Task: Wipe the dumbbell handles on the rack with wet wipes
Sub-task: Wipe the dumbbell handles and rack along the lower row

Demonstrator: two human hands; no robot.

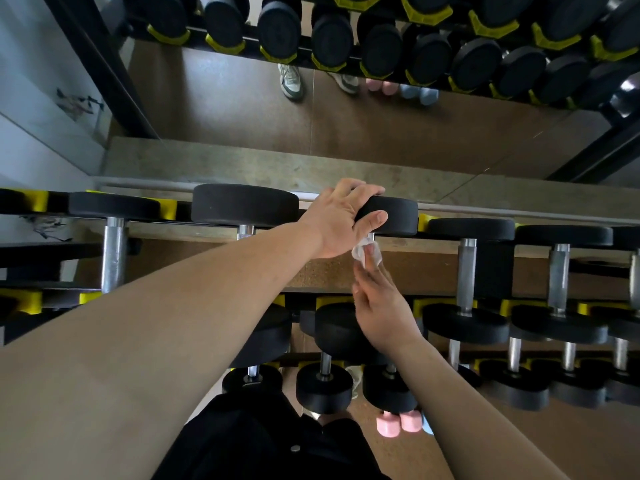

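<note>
Black dumbbells with silver handles lie across a rack with yellow cradles (426, 221). My left hand (341, 220) grips the far head of one dumbbell (394, 216) on the top tier, fingers over its top and thumb on its side. Just below that head, my right hand (379, 306) holds a white wet wipe (362, 252) wrapped around the dumbbell's handle. The hand and the wipe hide most of that handle. A neighbouring dumbbell (467, 265) stands to the right with its handle bare.
More dumbbells fill the lower tiers (325, 386). Small pink dumbbells (398, 424) lie on the brown floor below. A mirror (346, 126) behind the rack reflects the dumbbells and a person's shoes. A grey ledge (242, 164) runs along the mirror's base.
</note>
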